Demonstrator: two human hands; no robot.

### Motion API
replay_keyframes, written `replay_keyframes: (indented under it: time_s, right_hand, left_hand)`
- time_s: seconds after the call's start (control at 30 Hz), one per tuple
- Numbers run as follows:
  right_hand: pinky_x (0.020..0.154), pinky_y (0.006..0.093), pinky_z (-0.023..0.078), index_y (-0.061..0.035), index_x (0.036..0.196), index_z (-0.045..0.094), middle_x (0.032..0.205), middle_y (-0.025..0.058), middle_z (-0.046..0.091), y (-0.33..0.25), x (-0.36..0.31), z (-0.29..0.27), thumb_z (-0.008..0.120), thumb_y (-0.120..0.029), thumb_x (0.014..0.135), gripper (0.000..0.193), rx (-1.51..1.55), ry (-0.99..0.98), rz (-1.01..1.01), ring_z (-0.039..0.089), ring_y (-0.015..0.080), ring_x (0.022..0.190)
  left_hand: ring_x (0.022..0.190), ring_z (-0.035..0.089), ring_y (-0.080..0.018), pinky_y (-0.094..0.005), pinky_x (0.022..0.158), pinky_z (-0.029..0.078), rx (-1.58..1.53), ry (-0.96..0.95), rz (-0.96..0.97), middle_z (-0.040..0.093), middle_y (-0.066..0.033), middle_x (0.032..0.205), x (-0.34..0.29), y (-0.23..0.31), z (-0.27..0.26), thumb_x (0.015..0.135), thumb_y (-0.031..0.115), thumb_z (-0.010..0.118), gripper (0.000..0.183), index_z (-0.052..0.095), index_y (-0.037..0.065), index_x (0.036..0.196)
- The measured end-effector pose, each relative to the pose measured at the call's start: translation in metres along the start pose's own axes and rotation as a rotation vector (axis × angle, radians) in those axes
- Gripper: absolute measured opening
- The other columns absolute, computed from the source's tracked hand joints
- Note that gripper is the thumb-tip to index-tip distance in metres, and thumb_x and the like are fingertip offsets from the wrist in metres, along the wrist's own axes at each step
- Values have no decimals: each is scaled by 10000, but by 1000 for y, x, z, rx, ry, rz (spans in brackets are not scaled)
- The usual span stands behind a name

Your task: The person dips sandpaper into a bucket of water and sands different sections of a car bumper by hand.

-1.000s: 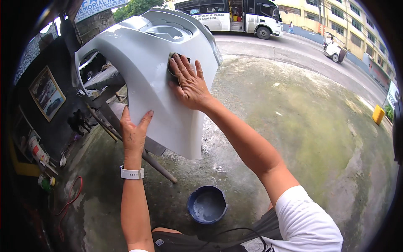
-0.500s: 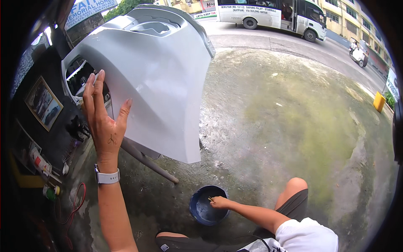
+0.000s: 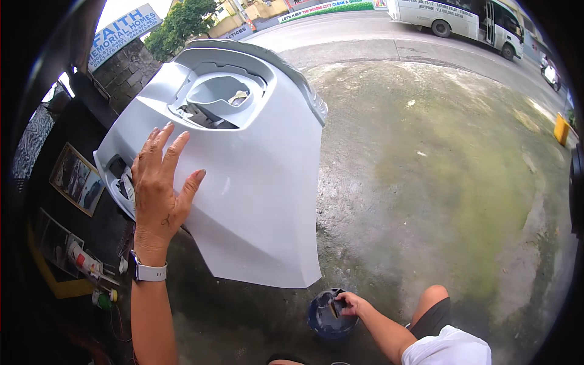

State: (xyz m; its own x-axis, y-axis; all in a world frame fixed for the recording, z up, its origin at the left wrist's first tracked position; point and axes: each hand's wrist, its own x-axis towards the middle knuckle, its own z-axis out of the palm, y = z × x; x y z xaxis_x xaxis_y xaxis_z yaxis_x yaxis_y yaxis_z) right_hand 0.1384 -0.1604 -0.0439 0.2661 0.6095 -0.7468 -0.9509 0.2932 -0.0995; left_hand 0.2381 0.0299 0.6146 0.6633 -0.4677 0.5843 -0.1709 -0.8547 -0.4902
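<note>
A large pale grey car bumper stands in front of me, tilted, with a round lamp opening near its top. My left hand, a white-strapped watch on its wrist, is at the bumper's left part, fingers spread; whether the palm touches the surface is hard to tell. Low at the centre, a dark blue bucket sits on the ground. My right hand is over its rim, closed on a small flat tan-and-dark piece; its exact kind does not show.
Wet, mossy concrete stretches to a road, where a white bus and a motorbike are. A yellow container stands at the right. Along the dark left wall are a framed picture and several bottles and tubes.
The view has shifted, showing more of the bumper's top. My left hand now lies more over the bumper's face. My right hand has lifted toward the bucket's rim with the flat piece.
</note>
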Motion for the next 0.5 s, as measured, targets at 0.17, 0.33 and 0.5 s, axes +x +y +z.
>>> replay_keyframes:
  time_s: [0.17,0.33,0.5]
  right_hand:
    - [1077,527,517,81,1189,619,1206,209,701,-125,-225,98,573,-57,879,342,581,-278,-527,675,382,1159]
    - [1128,361,411,2,1570,396,1500,136,532,-225,-357,322,536,-119,988,610,-284,135,-1300,564,239,1286]
    - [1289,523,79,-18,1660,172,1730,228,135,-262,-324,430,448,-372,1070,741,-985,611,-1734,104,394,1610]
  left_hand:
    - [1276,592,-299,-497,1187,338,-206,-152,190,701,-105,1254,99,-15,21,926,367,744,430,710,84,1248]
    - [999,617,-285,-425,886,481,-425,-555,239,690,-79,1010,134,-27,36,928,384,719,373,720,70,1129]
    - [914,631,-293,-415,832,483,-426,-738,521,677,-79,911,140,-19,60,827,530,769,514,680,58,1010]
